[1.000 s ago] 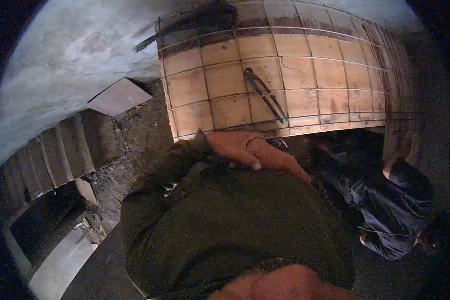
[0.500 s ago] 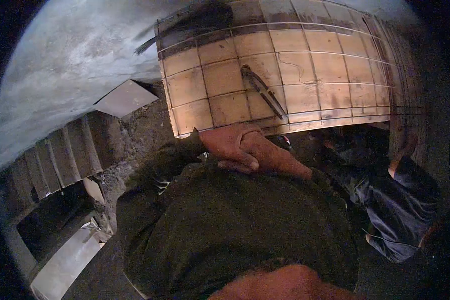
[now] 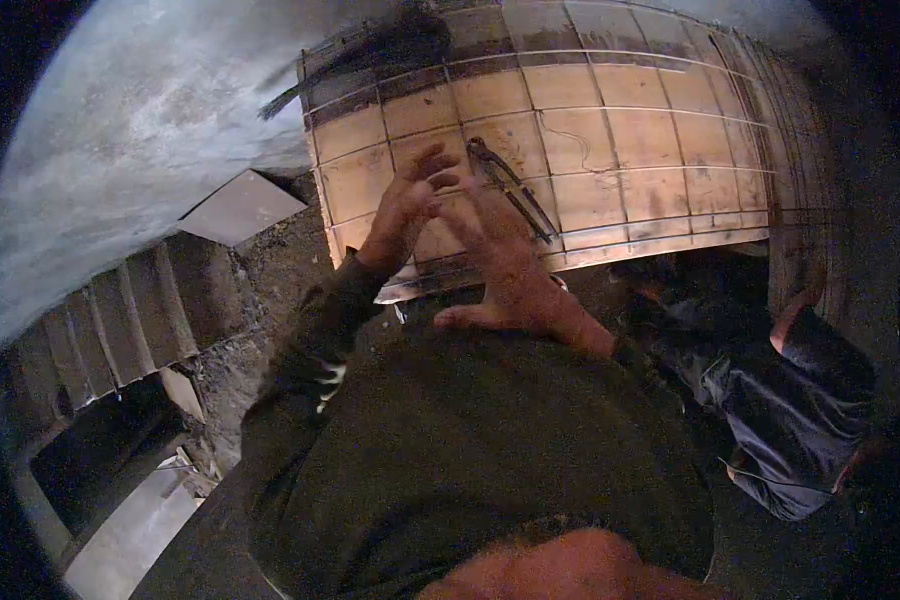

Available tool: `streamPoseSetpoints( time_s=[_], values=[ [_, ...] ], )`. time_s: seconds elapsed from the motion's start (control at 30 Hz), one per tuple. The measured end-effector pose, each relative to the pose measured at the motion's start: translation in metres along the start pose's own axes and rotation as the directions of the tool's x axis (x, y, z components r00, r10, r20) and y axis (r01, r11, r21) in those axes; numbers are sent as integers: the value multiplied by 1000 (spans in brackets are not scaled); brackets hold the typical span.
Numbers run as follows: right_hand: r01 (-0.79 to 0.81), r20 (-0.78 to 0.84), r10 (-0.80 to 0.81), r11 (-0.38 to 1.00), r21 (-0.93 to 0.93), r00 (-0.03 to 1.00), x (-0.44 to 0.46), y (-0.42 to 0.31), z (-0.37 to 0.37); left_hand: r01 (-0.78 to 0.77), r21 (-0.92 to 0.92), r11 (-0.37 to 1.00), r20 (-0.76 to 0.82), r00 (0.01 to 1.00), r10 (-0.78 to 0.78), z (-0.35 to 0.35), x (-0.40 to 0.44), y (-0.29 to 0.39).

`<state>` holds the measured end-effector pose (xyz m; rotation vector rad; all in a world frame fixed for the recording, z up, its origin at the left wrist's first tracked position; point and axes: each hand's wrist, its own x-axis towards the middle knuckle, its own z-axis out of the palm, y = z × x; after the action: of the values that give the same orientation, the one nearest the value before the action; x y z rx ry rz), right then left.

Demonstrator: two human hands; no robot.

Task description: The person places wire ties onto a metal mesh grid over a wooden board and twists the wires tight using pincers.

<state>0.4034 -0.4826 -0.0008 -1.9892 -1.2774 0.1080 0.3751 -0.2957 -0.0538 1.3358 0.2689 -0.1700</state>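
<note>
My left hand is raised over the near left part of a grid of thin steel bars, its fingers apart and holding nothing. Beside it, my right hand is spread open in front of my body, its fingers blurred and reaching over the near edge of the grid. A pair of long-handled pincers lies on the grid just beyond the right fingers, touched by neither hand as far as I can see. Under the bars are pale wooden boards.
A bundle of dark wires lies on the far left corner of the grid. Left of it stand a mottled grey wall, a tilted square panel and a ribbed sheet. Another person in dark clothes is close on the right.
My hands were clasped together at the near edge of the grid. Now they are apart with fingers spread, the left one lifted forward over the bars. The pincers stay on the grid.
</note>
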Motion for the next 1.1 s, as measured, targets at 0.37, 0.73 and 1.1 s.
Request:
streamPoseSetpoints(
  time_s=[0.37,0.73,1.1],
  values=[
    [-146,197,68,897,416,978,3,17,16,-254,-307,917,131,943,305,63,-6,-14],
    [-303,503,74,870,390,861,3,14,4,397,-149,906,316,887,-337,38,-16,6],
    [-396,161,533,770,-500,831,0,134,62,55,155,986,-354,935,3,-30,6,-43]
  ],
)
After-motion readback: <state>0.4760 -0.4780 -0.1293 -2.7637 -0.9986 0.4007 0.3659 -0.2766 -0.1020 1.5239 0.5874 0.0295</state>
